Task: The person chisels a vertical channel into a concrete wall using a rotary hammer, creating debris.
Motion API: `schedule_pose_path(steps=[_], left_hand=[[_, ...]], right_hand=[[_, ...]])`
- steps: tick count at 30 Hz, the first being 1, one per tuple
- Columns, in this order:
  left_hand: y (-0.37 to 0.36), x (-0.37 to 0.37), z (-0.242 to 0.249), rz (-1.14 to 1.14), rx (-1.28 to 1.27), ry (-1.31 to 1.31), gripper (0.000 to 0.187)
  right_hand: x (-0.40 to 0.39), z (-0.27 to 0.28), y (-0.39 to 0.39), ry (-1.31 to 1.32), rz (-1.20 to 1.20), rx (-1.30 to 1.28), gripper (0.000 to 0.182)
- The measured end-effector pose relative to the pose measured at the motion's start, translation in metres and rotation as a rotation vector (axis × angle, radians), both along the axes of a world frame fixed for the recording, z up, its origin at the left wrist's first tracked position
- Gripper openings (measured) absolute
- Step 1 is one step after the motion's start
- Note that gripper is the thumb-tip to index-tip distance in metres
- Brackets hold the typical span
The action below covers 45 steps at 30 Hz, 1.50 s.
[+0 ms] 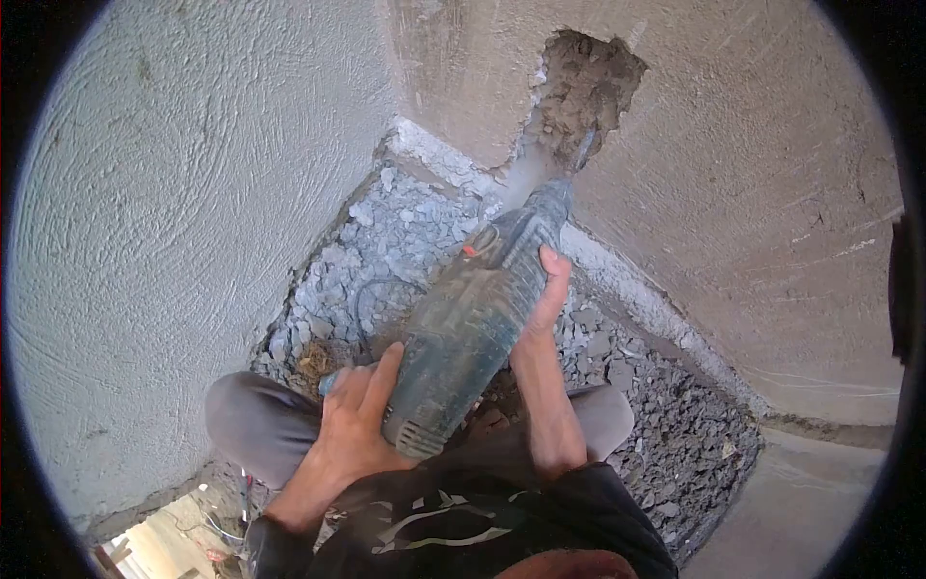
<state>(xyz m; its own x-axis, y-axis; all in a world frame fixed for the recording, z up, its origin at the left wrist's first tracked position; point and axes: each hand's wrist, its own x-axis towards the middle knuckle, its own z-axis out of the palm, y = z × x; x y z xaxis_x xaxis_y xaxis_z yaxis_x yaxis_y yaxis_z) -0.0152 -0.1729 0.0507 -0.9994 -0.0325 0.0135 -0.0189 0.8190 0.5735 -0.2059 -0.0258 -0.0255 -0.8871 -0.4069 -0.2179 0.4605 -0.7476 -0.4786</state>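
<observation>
A dusty green demolition hammer (458, 323) slants up and away from me across the middle of the view. Its steel chisel (585, 150) reaches into a rough hole (588, 92) broken in the brown plastered wall. Pale dust hangs by the tool's nose. My left hand (357, 405) is closed at the rear left of the hammer, where a bluish grip end shows beside the fingers. Along the right side of the body, my right hand (542, 299) supports the tool with the thumb up; its other fingers are hidden beneath.
Grey rubble (328, 280) and dark clods (685, 434) cover the floor around my bent knees. A textured grey wall (193, 212) stands close on the left, the brown wall (752, 193) ahead and right. A dark cable (362, 304) loops over the rubble left of the hammer.
</observation>
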Motion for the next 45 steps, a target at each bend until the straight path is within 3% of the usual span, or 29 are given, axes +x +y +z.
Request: schedule_pose_path(steps=[6,12,17,19,21,28,30,37,38,45], left_hand=[[0.003,-0.016,0.033,0.008,0.08,-0.122,0.117],[0.005,-0.025,0.028,0.059,0.093,-0.003,0.112],[0.007,-0.027,-0.005,0.081,0.076,0.109,0.104],[0.002,-0.011,-0.016,0.096,0.183,0.118,0.102],[-0.008,-0.002,-0.03,0.092,0.255,0.096,0.101],[-0.031,0.026,-0.032,0.041,0.153,0.106,0.099],[-0.036,0.025,-0.034,0.029,0.109,0.191,0.117],[-0.076,0.016,-0.013,-0.079,-0.013,0.234,0.111],[-0.084,0.016,-0.017,-0.048,0.045,0.138,0.114],[-0.118,-0.013,0.01,-0.191,0.027,0.109,0.11]], right_hand=[[-0.011,0.021,0.006,-0.015,0.036,0.068,0.065],[-0.022,0.02,-0.008,-0.038,-0.061,0.0,0.059],[-0.039,-0.008,-0.005,0.045,0.064,-0.039,0.057],[-0.02,-0.017,-0.001,0.017,0.105,-0.082,0.058],[-0.01,-0.021,-0.006,0.03,0.116,0.08,0.064],[0.015,-0.012,-0.009,0.065,0.229,0.063,0.069],[0.014,-0.011,-0.01,0.06,0.257,-0.01,0.07],[0.009,-0.001,-0.021,0.128,0.272,-0.048,0.069],[0.006,-0.001,-0.023,0.139,0.276,-0.057,0.07],[-0.008,0.011,-0.04,0.185,0.219,-0.112,0.07]])
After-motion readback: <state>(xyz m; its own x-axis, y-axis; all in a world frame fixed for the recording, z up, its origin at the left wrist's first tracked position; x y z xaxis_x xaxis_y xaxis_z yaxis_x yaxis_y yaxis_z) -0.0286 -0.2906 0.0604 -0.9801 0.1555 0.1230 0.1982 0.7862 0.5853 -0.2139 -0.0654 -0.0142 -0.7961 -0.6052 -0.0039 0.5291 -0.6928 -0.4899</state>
